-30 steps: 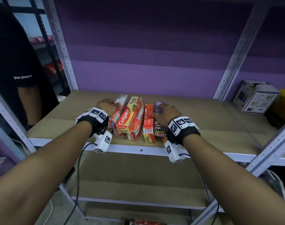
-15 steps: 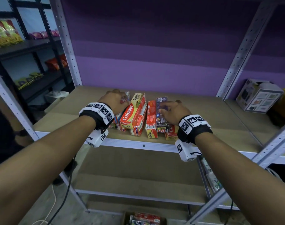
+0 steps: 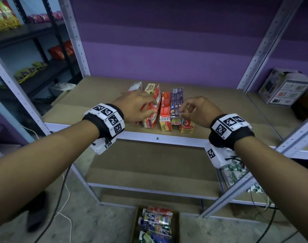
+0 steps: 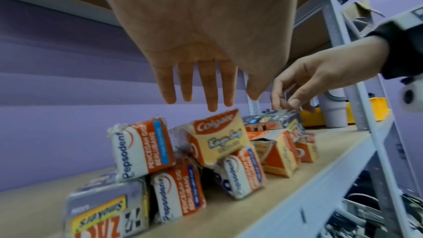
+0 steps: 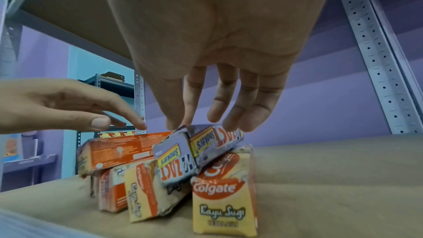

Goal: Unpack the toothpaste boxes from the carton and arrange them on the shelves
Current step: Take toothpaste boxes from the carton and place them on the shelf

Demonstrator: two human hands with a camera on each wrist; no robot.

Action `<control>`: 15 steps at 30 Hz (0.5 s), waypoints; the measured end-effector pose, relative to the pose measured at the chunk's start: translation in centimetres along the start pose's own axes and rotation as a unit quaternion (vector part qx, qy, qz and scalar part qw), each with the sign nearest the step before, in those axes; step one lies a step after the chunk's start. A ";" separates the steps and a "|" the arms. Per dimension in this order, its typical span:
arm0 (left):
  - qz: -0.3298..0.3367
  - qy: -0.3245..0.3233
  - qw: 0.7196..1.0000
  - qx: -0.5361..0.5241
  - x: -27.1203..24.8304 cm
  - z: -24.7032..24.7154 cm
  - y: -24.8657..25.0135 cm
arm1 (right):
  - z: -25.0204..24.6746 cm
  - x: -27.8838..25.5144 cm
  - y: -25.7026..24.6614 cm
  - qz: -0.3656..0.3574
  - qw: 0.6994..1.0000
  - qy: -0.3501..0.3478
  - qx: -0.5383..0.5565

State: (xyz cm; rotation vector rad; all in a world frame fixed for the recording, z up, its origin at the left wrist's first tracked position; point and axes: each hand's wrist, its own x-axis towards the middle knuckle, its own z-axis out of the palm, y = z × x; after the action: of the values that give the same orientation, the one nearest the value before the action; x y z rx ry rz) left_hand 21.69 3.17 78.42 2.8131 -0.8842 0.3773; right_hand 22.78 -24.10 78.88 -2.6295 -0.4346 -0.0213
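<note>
Several toothpaste boxes lie bunched at the front of the middle shelf (image 3: 220, 109). My left hand (image 3: 154, 107) hovers with straight fingers just over a red and yellow Colgate box (image 4: 219, 133), above the Pepsodent boxes (image 4: 142, 149). My right hand (image 3: 183, 109) has loosely curled fingers whose tips touch the top of a purple ZACT box (image 5: 206, 144). That box leans on a yellow Colgate box (image 5: 223, 196). An orange box (image 3: 165, 109) lies between the hands. The carton (image 3: 134, 225) stands on the floor below with more boxes in it.
A white printed box (image 3: 284, 88) sits on the neighbouring shelf to the right. Perforated steel uprights (image 3: 265, 41) frame the bay. A lower shelf (image 3: 149, 165) lies beneath. A dark rack (image 3: 35, 50) with snack packets stands at the left. Cables trail on the floor.
Both hands have lifted off the boxes and drawn back toward the shelf's front edge. The view has tilted down, bringing the carton on the floor into sight.
</note>
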 end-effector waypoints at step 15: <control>0.049 -0.054 0.996 -0.044 -6.8 7.1 5.0 | 4.5 -7.6 1.9 -0.005 0.995 -0.093 0.038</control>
State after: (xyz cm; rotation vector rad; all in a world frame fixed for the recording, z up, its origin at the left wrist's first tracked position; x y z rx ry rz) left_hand 14.70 1.12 70.07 2.7387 -1.0375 0.1954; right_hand 15.94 -25.97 73.37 -2.5648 -0.5001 0.2350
